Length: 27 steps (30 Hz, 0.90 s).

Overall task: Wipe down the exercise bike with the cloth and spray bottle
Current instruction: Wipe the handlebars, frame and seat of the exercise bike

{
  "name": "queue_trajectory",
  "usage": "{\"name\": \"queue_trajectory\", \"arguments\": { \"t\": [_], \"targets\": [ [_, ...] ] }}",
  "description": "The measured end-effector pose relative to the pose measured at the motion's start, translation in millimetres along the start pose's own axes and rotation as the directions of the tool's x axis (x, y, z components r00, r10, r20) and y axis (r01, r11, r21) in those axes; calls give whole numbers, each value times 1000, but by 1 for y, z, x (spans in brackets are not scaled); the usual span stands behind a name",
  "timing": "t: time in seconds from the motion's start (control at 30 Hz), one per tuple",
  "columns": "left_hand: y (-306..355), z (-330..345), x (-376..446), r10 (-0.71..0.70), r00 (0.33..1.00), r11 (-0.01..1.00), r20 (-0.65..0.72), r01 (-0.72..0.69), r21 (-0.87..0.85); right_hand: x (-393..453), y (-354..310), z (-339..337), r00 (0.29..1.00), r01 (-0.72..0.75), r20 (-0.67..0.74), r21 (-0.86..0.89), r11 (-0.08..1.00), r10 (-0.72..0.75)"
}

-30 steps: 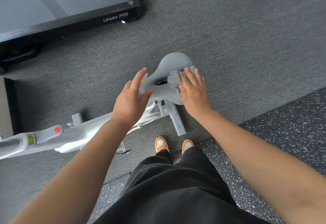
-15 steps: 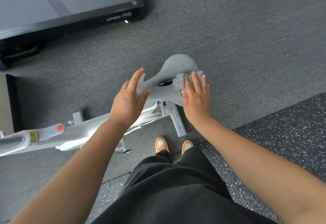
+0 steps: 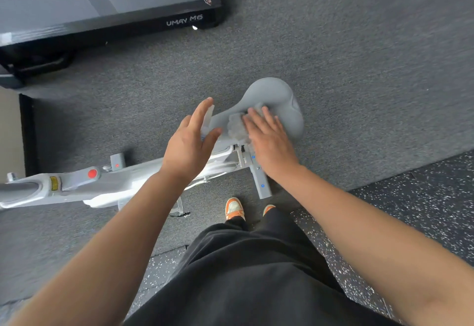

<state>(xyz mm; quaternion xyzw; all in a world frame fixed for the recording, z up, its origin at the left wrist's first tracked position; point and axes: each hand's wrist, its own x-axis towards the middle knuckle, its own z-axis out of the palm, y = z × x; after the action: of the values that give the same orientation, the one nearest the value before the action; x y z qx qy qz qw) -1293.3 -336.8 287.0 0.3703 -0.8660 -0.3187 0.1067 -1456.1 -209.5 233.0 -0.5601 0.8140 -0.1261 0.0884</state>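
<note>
The white exercise bike's frame (image 3: 107,184) runs left from a grey saddle (image 3: 272,94) in the middle of the view. A crumpled grey cloth (image 3: 237,126) lies on the saddle's middle, pressed down by my right hand (image 3: 269,141) with its fingers flat on it. My left hand (image 3: 191,143) cups the saddle's narrow nose, thumb on the near side and fingers stretched out on the far side. No spray bottle is in view.
A black treadmill (image 3: 184,21) marked UMAY M6 stands at the top left on grey carpet. Speckled black rubber flooring (image 3: 423,197) lies to the right and below. My orange shoes (image 3: 234,209) stand just behind the bike's rear stabiliser bar (image 3: 261,179).
My right hand has slid the cloth from the saddle's wide right side toward its middle, closer to the left hand. The left hand has kept its hold on the nose.
</note>
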Motion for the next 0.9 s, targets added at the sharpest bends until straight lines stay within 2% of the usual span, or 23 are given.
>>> {"name": "queue_trajectory", "arguments": {
  "t": [0.1,0.3,0.63,0.9],
  "targets": [
    [4,-1,-4,-11,1000,1000,-8,11,0,-7,22,-13,994,-102,-29,69,992,105],
    [22,11,-12,-52,998,999,-29,52,-5,-15,38,-33,985,-143,-54,267,953,163],
    [57,30,-35,-149,979,989,-139,145,-40,-18,48,-56,999,-17,42,304,953,4],
    [66,30,-79,-303,911,953,-281,296,-66,-11,37,-61,990,136,-33,386,912,-134]
  ]
}}
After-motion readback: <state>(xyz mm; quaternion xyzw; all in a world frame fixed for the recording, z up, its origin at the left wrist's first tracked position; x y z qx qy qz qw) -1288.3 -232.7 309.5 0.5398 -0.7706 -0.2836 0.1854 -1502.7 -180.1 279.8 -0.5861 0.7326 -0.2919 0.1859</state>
